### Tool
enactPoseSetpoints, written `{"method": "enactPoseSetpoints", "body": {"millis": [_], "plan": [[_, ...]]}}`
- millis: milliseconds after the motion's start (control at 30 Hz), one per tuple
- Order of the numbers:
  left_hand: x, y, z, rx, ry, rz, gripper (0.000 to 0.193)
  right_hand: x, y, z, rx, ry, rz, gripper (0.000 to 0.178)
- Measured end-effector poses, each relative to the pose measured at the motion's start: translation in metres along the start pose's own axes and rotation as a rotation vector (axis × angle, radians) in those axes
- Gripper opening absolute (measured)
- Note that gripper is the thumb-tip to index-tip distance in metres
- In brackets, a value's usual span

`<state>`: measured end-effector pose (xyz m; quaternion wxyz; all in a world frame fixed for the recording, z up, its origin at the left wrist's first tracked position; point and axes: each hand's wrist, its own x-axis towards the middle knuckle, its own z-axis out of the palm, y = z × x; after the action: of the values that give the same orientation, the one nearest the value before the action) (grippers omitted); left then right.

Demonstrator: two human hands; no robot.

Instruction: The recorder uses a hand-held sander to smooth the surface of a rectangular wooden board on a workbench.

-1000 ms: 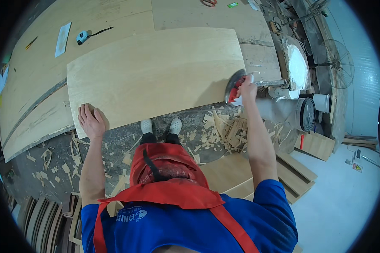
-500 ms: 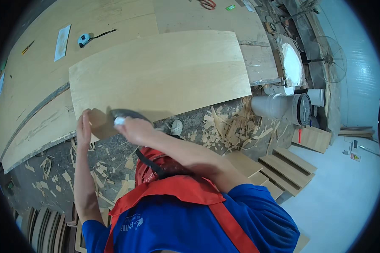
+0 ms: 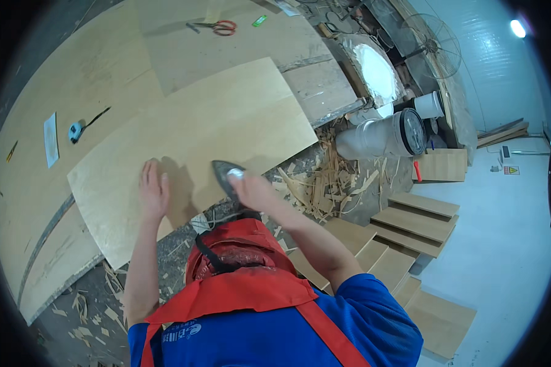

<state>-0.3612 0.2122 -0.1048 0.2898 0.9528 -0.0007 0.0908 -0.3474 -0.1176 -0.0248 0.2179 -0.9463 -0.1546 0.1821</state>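
Note:
A pale wood-veneer panel (image 3: 226, 110) lies at a slant across the workbench. My right hand (image 3: 255, 192) is wrapped round the handle of a dark, pointed iron (image 3: 223, 170), whose tip faces away from me over the panel's near edge. To the left of it my left hand (image 3: 155, 189) rests on the panel near that edge, its fingers stretched out and holding nothing. Part of the iron's rear end is hidden behind my right hand.
On the bench (image 3: 110, 85) lie a tape measure (image 3: 75, 132), a white sheet (image 3: 51, 140) and red-handled scissors (image 3: 224, 27). Wood shavings (image 3: 312, 183) cover the floor. White buckets (image 3: 373, 139) stand right, below a fan (image 3: 430, 46); flat boards (image 3: 410, 229) are stacked nearer me.
The view has shifted, and bench things sit farther left. My left hand has come from the panel's near left part to lie flat on it. The iron, still held, now points away from me.

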Motion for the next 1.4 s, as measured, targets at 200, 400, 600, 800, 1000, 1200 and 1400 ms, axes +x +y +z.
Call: {"method": "enactPoseSetpoints", "body": {"millis": [200,400,600,800,1000,1200,1400], "plan": [[0.065,0.101,0.075,0.203,-0.04,0.056,0.059,0.004,0.174,-0.077,0.113,0.245,0.193,0.031],[0.096,0.151,0.108,0.337,-0.049,0.032,0.068,0.046,0.255,-0.162,0.298,0.307,0.299,0.065],[0.103,0.155,0.109,0.366,-0.062,-0.027,0.072,0.162,0.266,-0.198,0.522,0.07,0.433,0.068],[0.103,0.152,0.109,0.358,-0.062,-0.026,0.072,0.284,0.241,-0.217,0.737,0.093,0.309,0.062],[0.103,0.153,0.113,0.321,-0.079,-0.014,0.074,0.329,0.253,-0.234,1.265,-0.088,0.58,0.059],[0.101,0.148,0.107,0.321,-0.105,-0.043,0.074,0.236,0.272,-0.215,1.481,-0.251,0.678,0.059],[0.098,0.145,0.114,0.273,-0.081,-0.022,0.074,0.082,0.282,-0.196,1.294,-0.085,0.815,0.059]]}}
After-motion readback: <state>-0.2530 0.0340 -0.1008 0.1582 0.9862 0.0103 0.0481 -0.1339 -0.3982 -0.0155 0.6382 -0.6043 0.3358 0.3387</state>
